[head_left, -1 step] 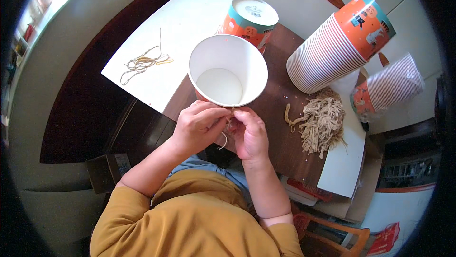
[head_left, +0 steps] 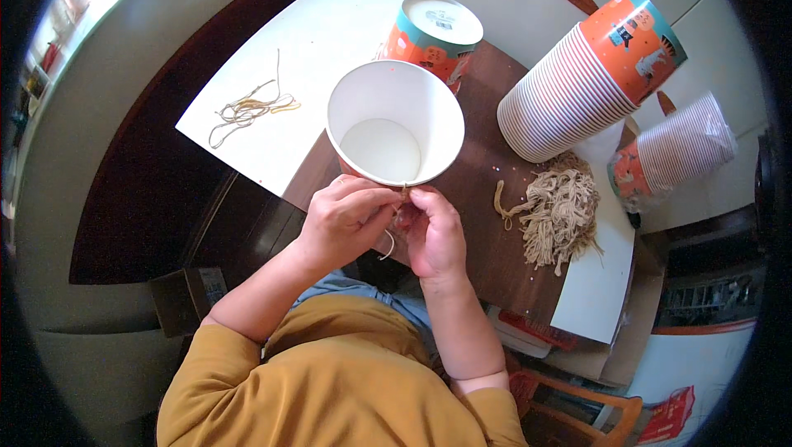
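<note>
A large paper bucket (head_left: pixel 396 100), white inside and orange outside, stands upright in front of me with its open mouth up. At its near rim my left hand (head_left: pixel 351 217) is closed, fingertips pinching a thin beige cord (head_left: pixel 388 246) whose loose end curls down between my hands. Facing it, my right hand (head_left: pixel 437 234) has its thumb and fingers bent together on the same cord, right below the rim. A short bit of the cord shows at the rim's edge. My fingers hide most of the knot or hole there.
Behind stands an upside-down paper bucket (head_left: pixel 443 22). To the right are a tall stack of buckets (head_left: pixel 569 92), a bundle of beige cords (head_left: pixel 563 214) and a plastic-wrapped stack (head_left: pixel 685 154). Some loose cords (head_left: pixel 247 110) lie on the white table part (head_left: pixel 289 26) at left.
My right thumb and fingertips have shifted very slightly at the cord. Everything else looks the same.
</note>
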The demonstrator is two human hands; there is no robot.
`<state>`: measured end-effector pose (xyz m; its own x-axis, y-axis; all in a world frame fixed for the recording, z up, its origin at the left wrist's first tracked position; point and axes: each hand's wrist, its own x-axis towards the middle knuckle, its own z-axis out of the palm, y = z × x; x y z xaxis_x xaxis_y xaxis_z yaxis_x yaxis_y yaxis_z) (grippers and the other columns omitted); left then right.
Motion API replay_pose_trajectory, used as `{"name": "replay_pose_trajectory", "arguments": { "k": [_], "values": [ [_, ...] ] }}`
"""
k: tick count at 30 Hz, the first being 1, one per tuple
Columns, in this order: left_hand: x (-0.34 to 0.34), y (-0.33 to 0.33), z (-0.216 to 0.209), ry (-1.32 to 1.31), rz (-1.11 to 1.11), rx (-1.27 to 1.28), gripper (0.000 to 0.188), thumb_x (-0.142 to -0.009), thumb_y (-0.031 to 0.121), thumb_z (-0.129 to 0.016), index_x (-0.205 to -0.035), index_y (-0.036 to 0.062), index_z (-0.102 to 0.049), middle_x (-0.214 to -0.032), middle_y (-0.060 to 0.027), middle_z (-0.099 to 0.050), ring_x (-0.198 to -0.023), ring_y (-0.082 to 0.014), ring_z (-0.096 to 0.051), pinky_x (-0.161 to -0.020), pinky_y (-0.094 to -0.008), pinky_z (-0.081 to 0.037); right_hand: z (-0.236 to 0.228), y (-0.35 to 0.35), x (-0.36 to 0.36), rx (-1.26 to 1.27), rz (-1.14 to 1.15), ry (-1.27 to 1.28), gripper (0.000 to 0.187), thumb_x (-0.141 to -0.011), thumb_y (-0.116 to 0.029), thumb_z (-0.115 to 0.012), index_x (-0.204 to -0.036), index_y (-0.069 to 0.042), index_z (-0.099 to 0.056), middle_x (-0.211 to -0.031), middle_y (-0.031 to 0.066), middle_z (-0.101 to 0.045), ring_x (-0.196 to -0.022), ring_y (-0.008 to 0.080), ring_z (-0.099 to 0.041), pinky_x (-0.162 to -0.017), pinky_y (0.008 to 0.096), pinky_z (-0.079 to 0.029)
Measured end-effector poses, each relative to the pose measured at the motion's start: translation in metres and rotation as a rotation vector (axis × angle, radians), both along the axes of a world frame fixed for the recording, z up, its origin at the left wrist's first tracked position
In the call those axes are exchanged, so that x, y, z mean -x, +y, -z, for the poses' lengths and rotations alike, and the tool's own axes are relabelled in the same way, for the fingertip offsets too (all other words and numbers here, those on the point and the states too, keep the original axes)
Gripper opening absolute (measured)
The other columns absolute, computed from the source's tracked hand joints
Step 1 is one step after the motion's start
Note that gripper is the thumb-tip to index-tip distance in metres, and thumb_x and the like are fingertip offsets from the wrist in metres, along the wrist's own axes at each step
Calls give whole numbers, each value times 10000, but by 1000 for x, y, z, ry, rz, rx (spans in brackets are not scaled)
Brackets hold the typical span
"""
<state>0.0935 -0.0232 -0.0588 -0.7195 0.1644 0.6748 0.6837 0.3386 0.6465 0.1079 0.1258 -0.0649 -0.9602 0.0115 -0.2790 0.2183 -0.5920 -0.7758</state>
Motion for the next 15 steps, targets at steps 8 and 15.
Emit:
{"name": "replay_pose_trajectory", "arguments": {
  "k": [8,15],
  "values": [
    [-3,-5,-2,-199,67,-75,148,-744,5,-722,-890,20,-703,-856,-108,-699,-763,-202,-693,-671,-295,-558,-20,-6,1,77,-116,-43,176,-880,-176,-620,-977,-43,-682,-876,7,-669,-681,74,-538,-621,228,-428],
    [-6,-9,-10,-289,88,-93,122,-754,24,-720,-876,23,-712,-813,-111,-709,-737,-180,-703,-661,-280,-559,1,4,8,244,-186,-116,144,-876,-140,-597,-950,-47,-677,-864,28,-669,-688,117,-555,-662,269,-461]
  ]
}}
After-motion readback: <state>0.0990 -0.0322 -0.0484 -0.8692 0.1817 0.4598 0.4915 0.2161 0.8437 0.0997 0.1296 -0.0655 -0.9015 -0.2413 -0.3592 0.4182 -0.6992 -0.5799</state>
